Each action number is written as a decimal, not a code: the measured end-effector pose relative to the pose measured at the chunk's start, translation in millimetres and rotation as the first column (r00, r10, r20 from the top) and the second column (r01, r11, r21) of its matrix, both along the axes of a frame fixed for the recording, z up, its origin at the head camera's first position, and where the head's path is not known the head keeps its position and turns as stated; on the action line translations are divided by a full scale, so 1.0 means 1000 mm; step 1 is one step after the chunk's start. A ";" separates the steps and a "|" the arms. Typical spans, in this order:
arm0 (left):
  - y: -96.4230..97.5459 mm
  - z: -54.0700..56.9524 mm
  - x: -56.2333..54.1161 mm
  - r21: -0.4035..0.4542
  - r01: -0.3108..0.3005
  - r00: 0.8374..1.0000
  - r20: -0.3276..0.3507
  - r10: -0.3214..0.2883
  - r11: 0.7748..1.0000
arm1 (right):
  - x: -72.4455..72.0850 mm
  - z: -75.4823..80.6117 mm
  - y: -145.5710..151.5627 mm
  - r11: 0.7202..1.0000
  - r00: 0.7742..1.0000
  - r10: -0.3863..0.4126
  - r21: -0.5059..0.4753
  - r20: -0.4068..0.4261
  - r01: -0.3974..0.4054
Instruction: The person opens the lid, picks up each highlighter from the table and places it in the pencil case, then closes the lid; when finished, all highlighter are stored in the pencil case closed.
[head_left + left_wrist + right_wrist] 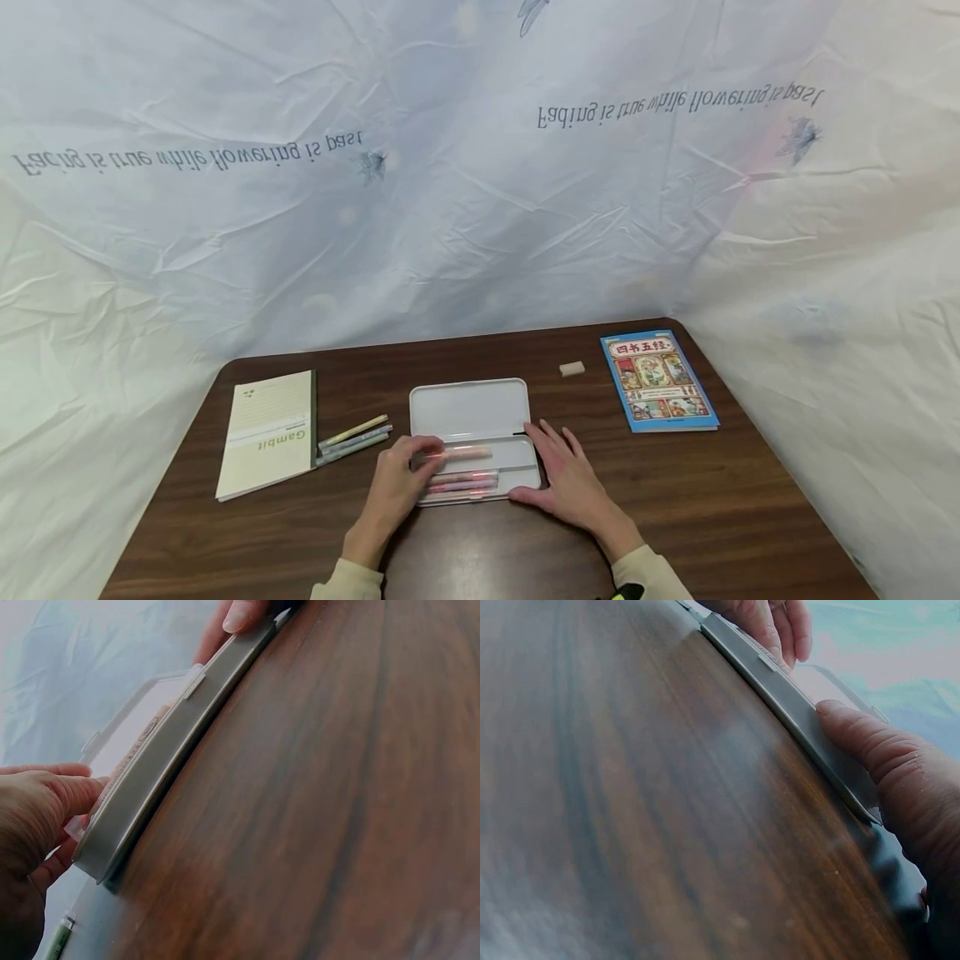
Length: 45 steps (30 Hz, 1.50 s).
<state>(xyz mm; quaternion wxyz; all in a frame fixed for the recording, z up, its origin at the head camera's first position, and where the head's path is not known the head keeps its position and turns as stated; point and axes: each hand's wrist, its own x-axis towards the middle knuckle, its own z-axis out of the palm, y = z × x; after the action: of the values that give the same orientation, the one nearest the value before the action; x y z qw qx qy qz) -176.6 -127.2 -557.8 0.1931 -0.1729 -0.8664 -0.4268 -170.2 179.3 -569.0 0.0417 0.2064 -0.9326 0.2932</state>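
The left hand pinches a pen, the right hand spreads fingers and thumb along the case. It sits between them, pale and shallow, lid up! Pink pens already lie inside; three more pens, left of the left hand, remain outside.
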 end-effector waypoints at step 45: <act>-0.090 0.001 0.004 0.032 -0.276 0.961 -0.029 0.277 0.961 | -0.002 0.000 0.000 1.000 0.999 -0.002 0.016 0.044 0.002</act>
<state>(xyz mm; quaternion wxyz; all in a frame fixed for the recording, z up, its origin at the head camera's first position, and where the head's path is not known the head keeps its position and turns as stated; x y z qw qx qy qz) -172.5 -217.4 -556.7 0.2673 -0.0546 -0.8729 -0.4045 -171.7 179.1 -568.7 0.0199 0.1993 -0.9358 0.2900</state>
